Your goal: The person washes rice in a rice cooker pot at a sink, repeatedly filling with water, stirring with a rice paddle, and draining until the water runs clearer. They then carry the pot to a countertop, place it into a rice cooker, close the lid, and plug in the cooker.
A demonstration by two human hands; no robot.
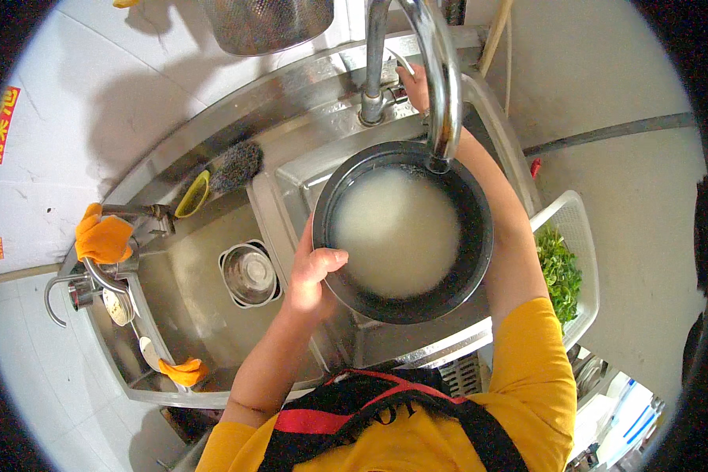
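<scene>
My left hand (314, 274) grips the left side of a round dark pot (477, 253), its thumb over the rim and its fingers hidden underneath. Pale grains, which look like rice (398, 236), lie in cloudy water inside the pot. It is held over the right-hand basin of a stainless steel sink (295, 171). The chrome spout (445, 118) of the tap ends just above the pot's far rim. Behind the pot, my right hand (414, 88) is at the tap's base, closed around its pale lever (402, 61); the fingertips are partly hidden.
The left basin holds a metal bowl (252, 274). A steel-wool scourer (238, 165) and a yellow-rimmed item (193, 193) rest on the back ledge. Orange cloths (105, 239) hang at the left. A white basket (590, 295) of chopped greens (557, 271) stands by my right elbow.
</scene>
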